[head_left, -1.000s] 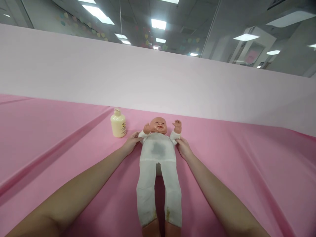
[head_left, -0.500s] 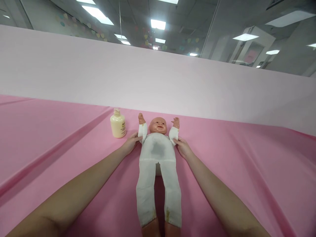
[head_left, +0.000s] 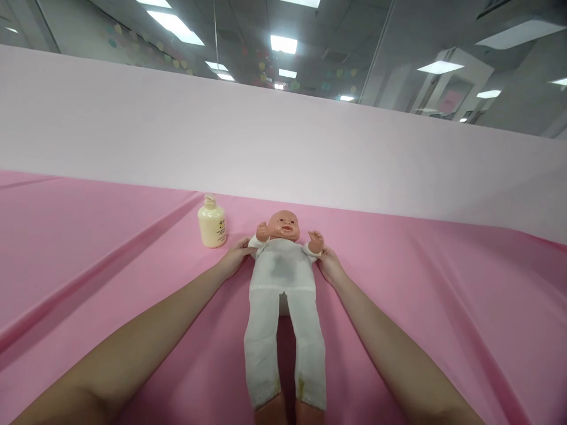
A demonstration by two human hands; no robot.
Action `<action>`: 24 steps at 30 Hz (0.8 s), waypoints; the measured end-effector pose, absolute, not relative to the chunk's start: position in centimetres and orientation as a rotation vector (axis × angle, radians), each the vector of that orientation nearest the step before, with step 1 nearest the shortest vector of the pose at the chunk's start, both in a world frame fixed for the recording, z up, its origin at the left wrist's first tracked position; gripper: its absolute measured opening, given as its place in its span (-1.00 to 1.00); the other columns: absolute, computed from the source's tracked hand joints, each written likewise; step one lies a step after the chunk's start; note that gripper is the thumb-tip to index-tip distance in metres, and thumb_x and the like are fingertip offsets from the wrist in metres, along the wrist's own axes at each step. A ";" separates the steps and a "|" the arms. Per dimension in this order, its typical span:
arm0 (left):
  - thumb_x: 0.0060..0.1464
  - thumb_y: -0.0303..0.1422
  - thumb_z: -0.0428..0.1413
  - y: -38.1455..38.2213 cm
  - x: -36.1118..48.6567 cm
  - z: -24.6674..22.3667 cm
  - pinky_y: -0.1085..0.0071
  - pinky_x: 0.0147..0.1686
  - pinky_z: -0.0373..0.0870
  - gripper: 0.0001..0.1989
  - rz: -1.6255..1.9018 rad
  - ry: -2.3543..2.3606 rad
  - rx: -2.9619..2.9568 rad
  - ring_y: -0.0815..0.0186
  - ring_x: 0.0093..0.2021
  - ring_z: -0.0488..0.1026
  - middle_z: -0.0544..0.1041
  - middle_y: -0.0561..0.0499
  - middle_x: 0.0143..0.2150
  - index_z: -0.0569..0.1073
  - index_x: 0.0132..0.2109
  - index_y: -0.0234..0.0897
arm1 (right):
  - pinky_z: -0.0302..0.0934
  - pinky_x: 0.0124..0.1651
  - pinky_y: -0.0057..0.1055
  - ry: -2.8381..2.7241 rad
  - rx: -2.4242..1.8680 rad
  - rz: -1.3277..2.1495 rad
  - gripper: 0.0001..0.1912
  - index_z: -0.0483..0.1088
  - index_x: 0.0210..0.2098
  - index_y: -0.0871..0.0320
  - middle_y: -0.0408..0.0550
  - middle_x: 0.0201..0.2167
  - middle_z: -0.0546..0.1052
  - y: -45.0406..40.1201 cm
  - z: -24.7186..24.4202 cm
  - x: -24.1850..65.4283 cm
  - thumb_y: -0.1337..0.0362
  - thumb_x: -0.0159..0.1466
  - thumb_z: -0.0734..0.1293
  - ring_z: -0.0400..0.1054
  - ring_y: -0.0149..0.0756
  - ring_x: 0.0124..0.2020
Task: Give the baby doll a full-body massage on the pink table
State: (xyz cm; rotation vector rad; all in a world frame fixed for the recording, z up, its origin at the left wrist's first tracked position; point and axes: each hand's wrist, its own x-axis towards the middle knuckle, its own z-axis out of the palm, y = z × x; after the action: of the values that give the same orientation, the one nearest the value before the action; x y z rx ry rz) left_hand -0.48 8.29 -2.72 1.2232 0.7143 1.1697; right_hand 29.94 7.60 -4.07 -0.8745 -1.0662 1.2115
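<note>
A baby doll [head_left: 283, 265] lies on its back, its head away from me and its legs toward me. White cloth covers its trunk, arms and legs, with a grey patch on the chest and yellowish stains near the ankles. On the left, my left hand [head_left: 237, 258] is closed around the doll's sleeved arm [head_left: 256, 243]. Across from it, my right hand [head_left: 329, 264] grips the other sleeved arm [head_left: 312, 251], some fingers hidden behind it. Both doll hands point up beside its head.
A pale yellow pump bottle [head_left: 212, 223] stands upright left of the doll's head, close to my left hand. Pink cloth [head_left: 133, 236] with folds covers the surface. Behind it rises a white wall [head_left: 283, 147] with glass [head_left: 319, 47] above, reflecting ceiling lights.
Both doll arms have bent from raised and spread to lower and nearer the head and shoulders. My hands keep hold of them and have barely shifted. The bottle stays in place.
</note>
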 end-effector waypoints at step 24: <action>-0.25 -0.56 0.18 8.5 -0.8 -3.0 0.25 -0.18 0.34 -0.67 1.056 0.673 1.255 0.12 -0.17 0.44 0.53 -0.07 -0.16 0.54 -0.22 -0.29 | 0.25 -0.16 -0.26 -1.131 -0.927 1.238 -0.82 0.44 -0.45 0.08 -0.13 -0.34 0.56 6.7 -3.7 29.9 0.30 -0.10 0.45 0.41 -0.19 -0.27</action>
State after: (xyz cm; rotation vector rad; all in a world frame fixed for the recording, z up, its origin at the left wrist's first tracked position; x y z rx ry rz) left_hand -0.81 8.47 -2.96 1.2549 0.6731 1.0557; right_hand 29.93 6.71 -3.73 -0.9274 -1.1306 1.2381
